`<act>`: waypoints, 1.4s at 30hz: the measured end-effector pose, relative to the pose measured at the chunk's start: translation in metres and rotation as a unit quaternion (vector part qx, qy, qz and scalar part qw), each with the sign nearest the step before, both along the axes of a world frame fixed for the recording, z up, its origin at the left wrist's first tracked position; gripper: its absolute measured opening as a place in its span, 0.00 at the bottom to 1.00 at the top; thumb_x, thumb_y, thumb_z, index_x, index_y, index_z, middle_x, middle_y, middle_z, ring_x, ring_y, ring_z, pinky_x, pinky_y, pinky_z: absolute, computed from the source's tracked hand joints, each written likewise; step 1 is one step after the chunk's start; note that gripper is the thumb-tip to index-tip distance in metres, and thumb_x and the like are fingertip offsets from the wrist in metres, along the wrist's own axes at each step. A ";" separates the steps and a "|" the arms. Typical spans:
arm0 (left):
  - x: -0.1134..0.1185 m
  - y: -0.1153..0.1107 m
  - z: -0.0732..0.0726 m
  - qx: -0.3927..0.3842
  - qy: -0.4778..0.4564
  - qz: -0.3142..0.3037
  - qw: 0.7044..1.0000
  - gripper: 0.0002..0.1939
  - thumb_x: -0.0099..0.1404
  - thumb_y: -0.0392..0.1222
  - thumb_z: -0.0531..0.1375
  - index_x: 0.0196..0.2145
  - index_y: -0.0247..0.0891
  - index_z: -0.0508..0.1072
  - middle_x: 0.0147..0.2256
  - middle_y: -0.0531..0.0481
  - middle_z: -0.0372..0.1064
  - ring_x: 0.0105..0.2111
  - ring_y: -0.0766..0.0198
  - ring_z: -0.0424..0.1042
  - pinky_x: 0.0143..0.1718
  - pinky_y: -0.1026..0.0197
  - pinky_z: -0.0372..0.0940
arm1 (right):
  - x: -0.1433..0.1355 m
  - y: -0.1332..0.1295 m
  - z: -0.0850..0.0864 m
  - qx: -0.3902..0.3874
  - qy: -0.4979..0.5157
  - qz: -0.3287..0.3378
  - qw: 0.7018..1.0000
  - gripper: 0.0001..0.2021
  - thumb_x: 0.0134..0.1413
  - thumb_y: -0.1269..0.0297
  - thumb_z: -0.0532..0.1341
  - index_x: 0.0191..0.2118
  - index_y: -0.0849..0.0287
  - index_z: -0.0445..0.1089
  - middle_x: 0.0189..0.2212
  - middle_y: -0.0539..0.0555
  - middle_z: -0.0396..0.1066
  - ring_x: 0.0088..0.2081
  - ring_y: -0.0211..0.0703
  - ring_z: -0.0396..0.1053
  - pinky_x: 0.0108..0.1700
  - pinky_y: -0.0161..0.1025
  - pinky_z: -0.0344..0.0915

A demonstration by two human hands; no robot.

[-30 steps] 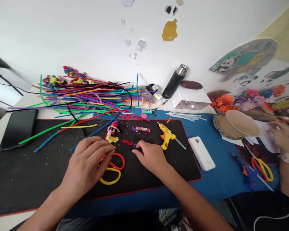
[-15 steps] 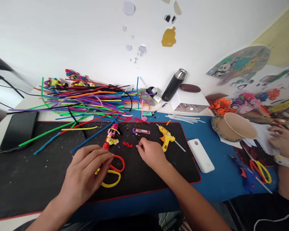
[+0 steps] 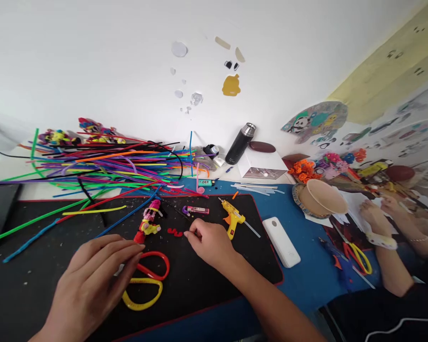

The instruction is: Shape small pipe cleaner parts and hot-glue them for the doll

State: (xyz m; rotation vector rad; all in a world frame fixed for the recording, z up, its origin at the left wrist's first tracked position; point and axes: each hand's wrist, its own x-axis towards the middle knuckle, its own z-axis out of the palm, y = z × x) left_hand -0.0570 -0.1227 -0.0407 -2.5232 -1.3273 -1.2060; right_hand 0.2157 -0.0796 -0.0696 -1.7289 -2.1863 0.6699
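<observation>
My left hand (image 3: 92, 280) is closed, its fingertips pinched together beside scissors with a red and a yellow handle (image 3: 153, 294); what it holds, if anything, is hidden. My right hand (image 3: 209, 240) pinches too, just right of a small curled red piece (image 3: 174, 232) on the black mat (image 3: 207, 289); its fingers hide whatever is between them. A small figure of pink, yellow and red fuzzy stems (image 3: 150, 221) lies beyond my left fingertips. The yellow glue gun (image 3: 232, 217) rests right of and beyond my right hand.
Coloured fuzzy stems (image 3: 110, 164) are heaped along the wall. A black flask (image 3: 240, 142) leans by a white box (image 3: 262, 164). A white power bank (image 3: 281, 241) lies right of the mat. Another person's hands (image 3: 376, 218) are at the far right, near a bowl (image 3: 324, 197).
The view has swung to the right and up, so the table's things appear further left and lower. Both hands keep their pinched shape; the left sits nearer the scissors' red handle.
</observation>
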 end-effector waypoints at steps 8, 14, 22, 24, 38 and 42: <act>-0.033 0.029 -0.002 0.016 -0.015 0.077 0.997 0.04 0.76 0.39 0.62 0.45 0.48 0.77 0.37 0.49 0.81 0.40 0.51 0.76 0.48 0.49 0.69 | 0.005 0.021 0.008 0.018 0.123 -0.064 0.990 0.10 0.66 0.59 0.67 0.32 0.53 0.72 0.21 0.45 0.70 0.25 0.39 0.68 0.31 0.36 0.55; -0.053 0.071 0.006 0.056 -0.022 0.135 0.989 0.07 0.79 0.44 0.59 0.42 0.46 0.77 0.35 0.46 0.80 0.38 0.49 0.75 0.45 0.48 0.69 | 0.003 0.053 0.011 0.020 0.126 -0.059 0.990 0.10 0.67 0.59 0.67 0.33 0.53 0.74 0.24 0.46 0.74 0.26 0.40 0.70 0.31 0.36 0.57; -0.058 0.094 -0.019 0.061 -0.023 0.138 0.988 0.05 0.77 0.39 0.62 0.42 0.45 0.78 0.34 0.48 0.81 0.36 0.52 0.77 0.45 0.51 0.70 | -0.021 0.102 0.011 0.046 0.126 -0.019 0.991 0.07 0.69 0.59 0.63 0.40 0.53 0.77 0.25 0.47 0.74 0.27 0.43 0.70 0.33 0.38 0.58; -0.061 0.091 -0.023 0.058 -0.040 0.154 0.986 0.04 0.76 0.38 0.62 0.42 0.45 0.78 0.34 0.49 0.81 0.35 0.53 0.76 0.45 0.51 0.70 | -0.028 0.115 0.009 0.051 0.122 -0.016 0.991 0.08 0.70 0.58 0.62 0.41 0.53 0.78 0.24 0.47 0.73 0.26 0.43 0.68 0.32 0.38 0.56; -0.062 0.085 -0.039 -0.013 -0.153 0.211 0.965 0.07 0.76 0.42 0.61 0.44 0.43 0.80 0.35 0.49 0.78 0.34 0.57 0.76 0.40 0.56 0.69 | -0.082 0.194 0.007 0.098 0.054 0.003 0.994 0.07 0.72 0.63 0.62 0.47 0.53 0.79 0.27 0.47 0.78 0.29 0.45 0.73 0.33 0.38 0.57; -0.066 0.083 -0.035 0.019 -0.277 0.278 0.920 0.07 0.75 0.44 0.63 0.42 0.42 0.82 0.35 0.49 0.78 0.33 0.58 0.76 0.37 0.56 0.67 | -0.091 0.205 0.008 0.113 -0.031 0.026 0.993 0.09 0.73 0.64 0.63 0.52 0.53 0.80 0.29 0.49 0.80 0.32 0.47 0.76 0.33 0.39 0.55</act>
